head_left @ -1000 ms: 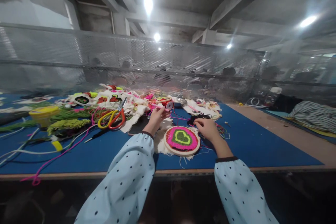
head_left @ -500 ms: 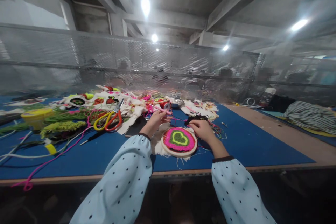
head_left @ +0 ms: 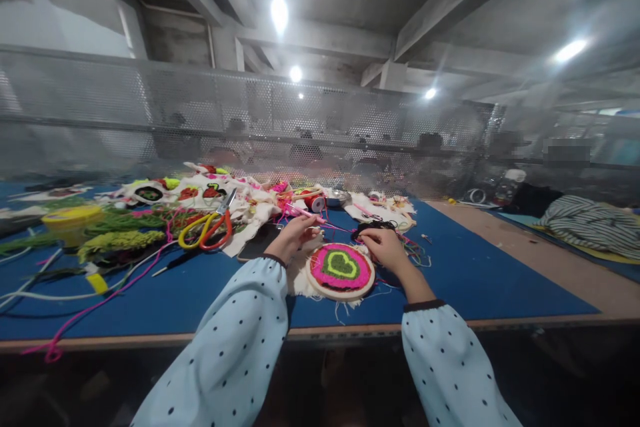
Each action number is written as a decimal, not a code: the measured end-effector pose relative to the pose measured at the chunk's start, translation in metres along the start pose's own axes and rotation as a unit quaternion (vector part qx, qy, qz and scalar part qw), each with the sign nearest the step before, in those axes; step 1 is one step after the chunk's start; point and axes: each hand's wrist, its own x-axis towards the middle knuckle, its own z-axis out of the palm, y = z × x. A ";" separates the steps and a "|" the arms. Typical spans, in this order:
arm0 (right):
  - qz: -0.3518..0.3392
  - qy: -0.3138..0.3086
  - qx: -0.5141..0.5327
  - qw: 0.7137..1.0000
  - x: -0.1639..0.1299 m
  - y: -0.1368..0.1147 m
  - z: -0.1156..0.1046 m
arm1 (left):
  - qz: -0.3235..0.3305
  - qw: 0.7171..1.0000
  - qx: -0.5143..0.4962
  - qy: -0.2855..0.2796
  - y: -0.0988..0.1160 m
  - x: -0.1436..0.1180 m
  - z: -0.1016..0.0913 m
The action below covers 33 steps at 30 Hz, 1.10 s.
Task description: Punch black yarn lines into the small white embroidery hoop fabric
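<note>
Change: our left hand [head_left: 294, 232] has dropped closer to the hoop [head_left: 341, 271] at frame centre.
Left fingers: pinching one thin pink tool [head_left: 311, 214].
Right hand [head_left: 384, 245]: fingers curled on the hoop's far rim.
Hoop: round, tufted pink-green heart, on the blue worktop [head_left: 470, 273].
Left: one pair of yellow-red scissors [head_left: 207, 225].

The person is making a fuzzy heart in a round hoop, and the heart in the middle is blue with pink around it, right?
Not quite. The heart in the middle is green, not blue; the blue is the table mat underneath. The rest is right: pink surrounds it inside the round hoop, between the left hand and right hand. The head view shows it.
</note>
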 end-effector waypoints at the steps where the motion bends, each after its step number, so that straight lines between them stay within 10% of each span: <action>1: 0.000 -0.001 0.001 1.000 0.000 0.001 0.000 | -0.005 1.000 0.003 -0.003 0.002 -0.001 0.001; 33: -0.020 -0.001 0.002 1.000 -0.001 -0.003 0.001 | 0.026 0.997 0.057 -0.033 0.007 -0.002 0.003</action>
